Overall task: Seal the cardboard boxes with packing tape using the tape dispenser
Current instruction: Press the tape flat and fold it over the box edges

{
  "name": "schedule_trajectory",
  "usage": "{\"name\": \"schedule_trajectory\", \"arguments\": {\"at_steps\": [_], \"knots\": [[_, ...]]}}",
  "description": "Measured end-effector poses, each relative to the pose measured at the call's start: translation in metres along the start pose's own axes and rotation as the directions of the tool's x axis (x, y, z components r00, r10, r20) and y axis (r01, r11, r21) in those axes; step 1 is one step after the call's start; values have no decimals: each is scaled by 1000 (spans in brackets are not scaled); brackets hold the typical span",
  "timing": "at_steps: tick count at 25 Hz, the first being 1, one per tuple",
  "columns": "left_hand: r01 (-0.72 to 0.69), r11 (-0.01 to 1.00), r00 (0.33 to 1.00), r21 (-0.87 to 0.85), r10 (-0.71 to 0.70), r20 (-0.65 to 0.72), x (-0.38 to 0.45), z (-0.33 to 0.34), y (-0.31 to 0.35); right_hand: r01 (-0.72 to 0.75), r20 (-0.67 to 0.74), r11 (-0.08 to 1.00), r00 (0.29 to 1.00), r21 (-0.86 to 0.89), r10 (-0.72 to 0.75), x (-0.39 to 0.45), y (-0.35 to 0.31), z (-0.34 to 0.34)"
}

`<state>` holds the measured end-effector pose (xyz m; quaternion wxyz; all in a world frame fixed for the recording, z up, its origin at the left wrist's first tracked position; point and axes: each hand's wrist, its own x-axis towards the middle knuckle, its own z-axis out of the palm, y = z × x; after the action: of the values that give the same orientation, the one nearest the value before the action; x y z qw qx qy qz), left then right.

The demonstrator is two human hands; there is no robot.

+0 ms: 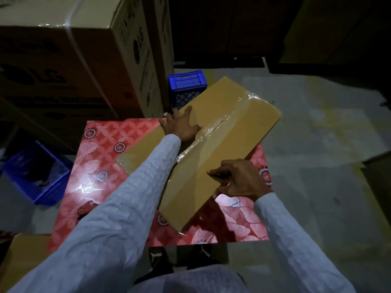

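A flat brown cardboard box lies slantwise on a red flowered table. A strip of clear, wrinkled packing tape runs along its middle seam and over the far end. My left hand presses flat on the box's far left part, fingers spread, beside the tape. My right hand rests on the box's near right edge with fingers loosely bent and holds nothing. A small dark red object, possibly the tape dispenser, lies on the table to the left of my arm.
Large printed cartons are stacked at the back left. One blue crate stands behind the table, another on the floor at left. A brown box sits at lower left. My shoes show below the table edge.
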<state>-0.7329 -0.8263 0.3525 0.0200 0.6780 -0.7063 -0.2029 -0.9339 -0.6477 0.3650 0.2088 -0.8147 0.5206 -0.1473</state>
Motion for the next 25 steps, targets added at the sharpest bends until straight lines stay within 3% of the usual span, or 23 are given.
{"name": "schedule_trajectory", "arguments": {"at_steps": [3, 6, 9, 11, 13, 18, 21, 23, 25], "knots": [[-199, 974, 980, 105, 196, 39, 6, 0, 10, 70, -49, 997, 996, 45, -68, 14, -31, 26], [-384, 911, 922, 154, 369, 114, -2, 12, 24, 44, -97, 994, 995, 100, -35, 41, -62, 51], [-447, 892, 893, 71, 442, 79, -20, 11, -6, 20, -87, 979, 996, 204, -2, 60, -68, 60], [-457, 886, 887, -73, 460, 30, -44, 4, -44, 66, -48, 958, 997, 280, -55, 65, -62, 59], [-421, 888, 906, -186, 421, -43, -72, 2, -83, 107, -56, 954, 994, 281, -95, 66, -58, 62], [-349, 916, 932, -199, 318, -173, -106, 2, -135, 44, -134, 965, 991, 259, -10, 90, -95, 91], [-313, 845, 946, -433, 236, -224, -114, -10, -152, 12, -171, 980, 985, 196, 23, 107, -113, 104], [-308, 756, 932, -577, 117, -344, -136, -19, -176, -26, -234, 997, 971, 69, 41, 111, -119, 102], [-263, 726, 875, -636, -97, -474, -164, -21, -212, 61, -348, 998, 935, -26, -66, 108, -132, 106]]}}
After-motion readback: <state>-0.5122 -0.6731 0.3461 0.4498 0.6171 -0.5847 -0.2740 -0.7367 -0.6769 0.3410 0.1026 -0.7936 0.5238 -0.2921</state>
